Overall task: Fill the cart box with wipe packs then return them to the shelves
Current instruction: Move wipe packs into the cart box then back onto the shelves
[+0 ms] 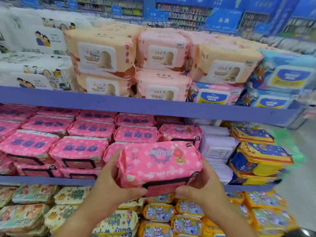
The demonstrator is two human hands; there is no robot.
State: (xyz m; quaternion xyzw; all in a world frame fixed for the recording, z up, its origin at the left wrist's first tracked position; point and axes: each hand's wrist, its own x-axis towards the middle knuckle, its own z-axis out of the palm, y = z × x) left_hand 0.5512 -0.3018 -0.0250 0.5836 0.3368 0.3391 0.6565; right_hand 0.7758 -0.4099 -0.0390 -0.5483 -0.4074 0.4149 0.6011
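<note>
A pink wipe pack (159, 165) with white hearts and a dark lid flap is held in front of the middle shelf (47, 180). My left hand (109, 183) grips its left end, thumb under the front edge. My right hand (203, 185) grips its right end the same way. The pack sits at the level of the row of matching pink packs (78, 151) on that shelf, just before a spot right of them. The cart box is out of view.
The top shelf (136, 104) carries white, peach, pink and blue packs. Lilac packs (217, 147) and blue-yellow packs (259, 159) stand right of the pink row. Cream and yellow packs (159, 212) fill the bottom shelf under my arms. An aisle floor opens at far right.
</note>
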